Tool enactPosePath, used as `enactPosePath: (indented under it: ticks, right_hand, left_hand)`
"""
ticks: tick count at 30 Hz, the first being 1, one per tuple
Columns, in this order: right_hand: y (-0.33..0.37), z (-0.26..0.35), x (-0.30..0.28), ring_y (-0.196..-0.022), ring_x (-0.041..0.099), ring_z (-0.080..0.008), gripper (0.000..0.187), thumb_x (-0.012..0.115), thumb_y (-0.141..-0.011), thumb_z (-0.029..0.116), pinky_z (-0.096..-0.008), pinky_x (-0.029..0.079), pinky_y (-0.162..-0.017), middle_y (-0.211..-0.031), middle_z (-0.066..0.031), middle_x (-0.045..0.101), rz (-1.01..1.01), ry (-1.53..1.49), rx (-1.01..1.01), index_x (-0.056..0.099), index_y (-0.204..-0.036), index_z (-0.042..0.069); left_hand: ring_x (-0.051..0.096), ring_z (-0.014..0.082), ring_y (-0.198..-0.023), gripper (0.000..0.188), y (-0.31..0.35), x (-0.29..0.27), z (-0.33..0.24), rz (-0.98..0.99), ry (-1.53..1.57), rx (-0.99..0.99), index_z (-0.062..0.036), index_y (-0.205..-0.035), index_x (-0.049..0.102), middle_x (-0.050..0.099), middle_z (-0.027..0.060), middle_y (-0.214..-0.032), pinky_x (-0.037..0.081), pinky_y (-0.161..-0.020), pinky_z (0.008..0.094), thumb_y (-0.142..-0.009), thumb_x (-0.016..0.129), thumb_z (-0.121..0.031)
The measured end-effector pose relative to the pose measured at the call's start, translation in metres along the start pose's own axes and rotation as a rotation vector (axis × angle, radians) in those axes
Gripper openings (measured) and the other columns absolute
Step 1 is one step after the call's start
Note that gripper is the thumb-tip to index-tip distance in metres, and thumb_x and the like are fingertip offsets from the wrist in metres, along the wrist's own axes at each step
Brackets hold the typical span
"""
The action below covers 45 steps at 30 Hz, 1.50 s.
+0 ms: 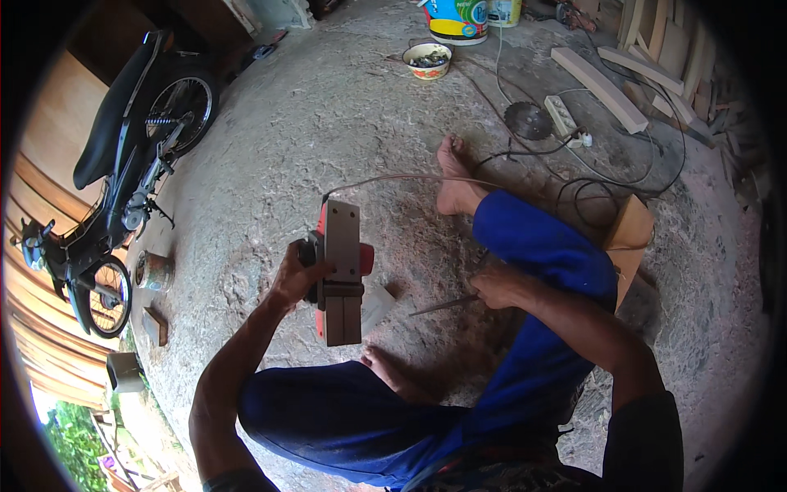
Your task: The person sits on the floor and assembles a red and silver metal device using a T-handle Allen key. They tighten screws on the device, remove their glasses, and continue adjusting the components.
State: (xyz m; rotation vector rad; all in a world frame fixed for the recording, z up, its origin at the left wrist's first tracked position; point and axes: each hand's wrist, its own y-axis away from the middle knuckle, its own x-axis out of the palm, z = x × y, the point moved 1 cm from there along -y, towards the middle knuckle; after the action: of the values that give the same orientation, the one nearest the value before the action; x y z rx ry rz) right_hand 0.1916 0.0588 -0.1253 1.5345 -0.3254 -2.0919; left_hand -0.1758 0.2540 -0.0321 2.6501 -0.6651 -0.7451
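From the head camera I look down at a rough concrete floor [328,123], and I am sitting on it in blue trousers.

My left hand [297,277] is wrapped tight around the side of a red and grey electric planer [340,271]. The planer is turned over, so its flat metal bottom faces up at me. It sits in the middle of the floor, just in front of my left knee. A thin cord [393,177] runs from its top end past my bare foot [453,176].

My right hand [494,287] is closed around a thin metal tool [443,307]. The tip of the tool points toward the planer but does not touch it. I cannot tell what kind of tool it is.

A motorbike [123,172] stands by the left edge of the floor, with a small tin can [153,271] near its wheel. At the far edge I see a bowl [427,60] and a paint bucket [457,20]. Toward the far right corner lie a round saw blade [528,120], a white power strip [561,115] and some wooden planks [598,88].
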Motion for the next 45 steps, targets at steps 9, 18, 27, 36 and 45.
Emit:
enactPosePath:
  ticks: [9, 18, 27, 36, 45]
  right_hand:
    - [0.070, 0.003, -0.165, -0.095, 0.070, -0.0304, 0.020, 0.065, -0.100, 0.018, -0.0413, 0.055, -0.082, -0.104, -0.0140, 0.072, -0.858, -0.284, -0.210, 0.068, -0.116, 0.006]
    - [0.166, -0.087, -0.073, -0.078, 0.068, -0.0300, 0.014, 0.063, -0.099, 0.007, -0.0432, 0.054, -0.072, -0.086, -0.0123, 0.065, -0.947, -0.351, 0.381, 0.067, -0.112, 0.003]
    - [0.078, -0.127, 0.048, -0.101, 0.072, -0.0401, 0.021, 0.061, -0.090, 0.007, -0.0532, 0.058, -0.083, -0.103, -0.0224, 0.071, -0.527, -0.257, 0.600, 0.068, -0.109, 0.003]
    - [0.029, -0.152, 0.104, -0.095, 0.072, -0.0324, 0.027, 0.063, -0.091, 0.016, -0.0507, 0.059, -0.076, -0.098, -0.0145, 0.073, -0.475, 0.203, 0.581, 0.065, -0.115, 0.006]
    - [0.050, -0.180, 0.096, -0.084, 0.062, -0.0210, 0.028, 0.062, -0.095, 0.021, -0.0398, 0.050, -0.068, -0.094, -0.0087, 0.067, -0.197, 0.196, 0.512, 0.067, -0.118, 0.006]
  left_hand:
    - [0.068, 0.0198, -0.093, 0.069, -0.039, -0.002, 0.094, 0.065, 0.085, 0.039, 0.0033, -0.138, 0.037, 0.066, 0.0138, -0.112, 0.059, -0.082, 0.0343, -0.085, 0.081, -0.003]
    - [0.063, 0.0184, -0.101, 0.080, -0.086, -0.003, 0.099, 0.074, -0.014, 0.095, -0.0024, -0.146, 0.033, 0.062, 0.0119, -0.117, 0.055, -0.090, 0.0326, -0.083, 0.084, -0.006]
    - [0.061, 0.0168, -0.103, 0.083, -0.099, 0.003, 0.107, 0.087, 0.005, 0.086, -0.0018, -0.146, 0.034, 0.060, 0.0107, -0.119, 0.054, -0.092, 0.0308, -0.082, 0.086, -0.008]
    - [0.063, 0.0189, -0.110, 0.070, -0.094, 0.008, 0.113, 0.111, -0.220, 0.121, 0.0038, -0.136, 0.035, 0.063, 0.0166, -0.124, 0.055, -0.093, 0.0349, -0.087, 0.082, -0.012]
    - [0.063, 0.0227, -0.118, 0.097, -0.078, -0.004, 0.120, 0.105, -0.016, 0.122, 0.0038, -0.152, 0.032, 0.063, 0.0178, -0.130, 0.053, -0.102, 0.0381, -0.079, 0.089, -0.025]
